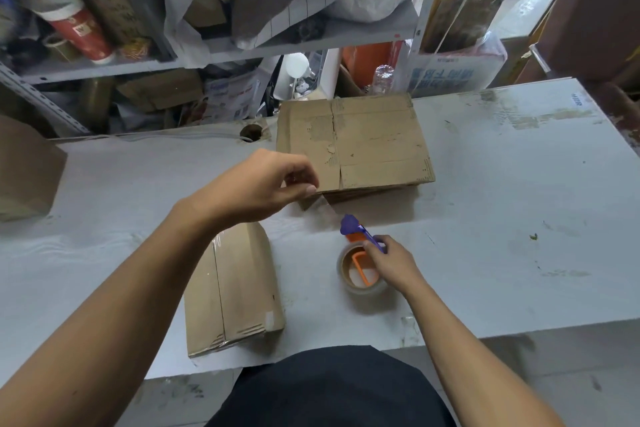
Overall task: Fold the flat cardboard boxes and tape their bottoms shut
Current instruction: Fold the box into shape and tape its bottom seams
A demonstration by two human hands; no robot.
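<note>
Two hands work clear tape: left hand (263, 184) pinches the thin, sticky tape end (320, 203) near the flat box stack (374, 142); right hand (389, 260) grips the tape dispenser (360, 250). Folded box (232, 291), light and stiff, lies on the desk (502, 218).

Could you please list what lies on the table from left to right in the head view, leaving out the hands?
Brown box at the table's left edge → folded, taped box near the person → hole in the tabletop → tape roll in its purple and orange dispenser.
</note>
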